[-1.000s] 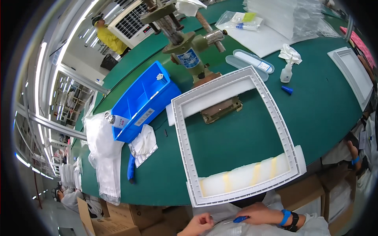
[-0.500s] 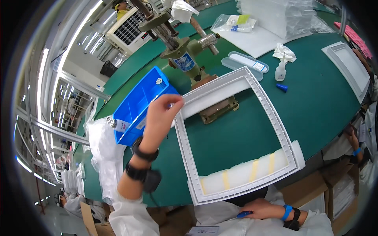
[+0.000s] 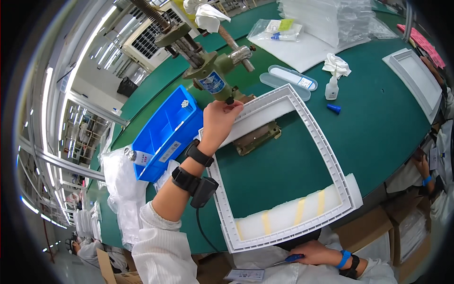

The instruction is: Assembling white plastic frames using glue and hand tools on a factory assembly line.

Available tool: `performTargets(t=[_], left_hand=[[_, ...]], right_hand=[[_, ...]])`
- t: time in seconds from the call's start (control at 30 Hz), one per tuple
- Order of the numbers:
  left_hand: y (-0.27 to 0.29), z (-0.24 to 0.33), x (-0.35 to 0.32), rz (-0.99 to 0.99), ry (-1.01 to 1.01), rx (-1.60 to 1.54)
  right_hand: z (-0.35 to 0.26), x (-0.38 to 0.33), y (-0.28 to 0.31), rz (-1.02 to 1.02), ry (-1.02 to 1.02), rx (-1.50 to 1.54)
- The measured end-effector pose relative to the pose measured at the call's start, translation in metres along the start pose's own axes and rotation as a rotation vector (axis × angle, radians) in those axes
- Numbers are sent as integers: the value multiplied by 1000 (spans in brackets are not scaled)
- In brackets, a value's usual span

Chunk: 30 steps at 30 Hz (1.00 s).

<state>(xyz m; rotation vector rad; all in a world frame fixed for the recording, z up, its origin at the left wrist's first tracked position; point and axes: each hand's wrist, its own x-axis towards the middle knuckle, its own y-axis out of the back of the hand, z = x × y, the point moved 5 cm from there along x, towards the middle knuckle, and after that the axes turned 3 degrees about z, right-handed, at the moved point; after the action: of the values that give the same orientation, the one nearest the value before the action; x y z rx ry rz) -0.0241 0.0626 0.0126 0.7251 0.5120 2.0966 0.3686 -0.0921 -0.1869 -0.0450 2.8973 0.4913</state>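
A white rectangular plastic frame with a ribbed rim lies tilted over the green table's near edge. White foam with yellow tape strips runs along its near side. My left hand is over the frame's far rail, thumb and fingers pinched together; whatever they hold, if anything, is too small to make out. Below the frame's near edge, my right hand is closed around a small blue-handled tool with what looks like a thin shaft. The hand hides most of its grip.
A green press stands behind the frame, its base showing through the opening. Left is a blue divided bin holding a bottle. Rightward are a dropper bottle, blue cap, crumpled tissue and clear oblong case.
My left hand has moved right and slightly up along the frame's far rail, its fingers still pinched. My right hand stays low with the blue-handled tool. The view has shifted slightly.
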Motion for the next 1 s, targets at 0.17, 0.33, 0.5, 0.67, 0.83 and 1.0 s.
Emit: performTargets(t=[0.17, 0.33, 0.5, 0.67, 0.83, 1.0], left_hand=[[1, 9, -3, 53, -81, 89], [6, 16, -8, 53, -126, 208], [7, 22, -16, 68, -326, 320], [0, 27, -18, 51, -486, 400], [-3, 27, -22, 39, -584, 457], [9, 26, -29, 17, -488, 430]], right_hand=[[4, 2, 0, -20, -12, -12], [3, 3, 4, 5, -1, 15], [8, 4, 0, 12, -22, -22], [9, 3, -1, 57, -8, -31], [-2, 3, 5, -4, -86, -16], [-11, 5, 8, 57, 4, -55]])
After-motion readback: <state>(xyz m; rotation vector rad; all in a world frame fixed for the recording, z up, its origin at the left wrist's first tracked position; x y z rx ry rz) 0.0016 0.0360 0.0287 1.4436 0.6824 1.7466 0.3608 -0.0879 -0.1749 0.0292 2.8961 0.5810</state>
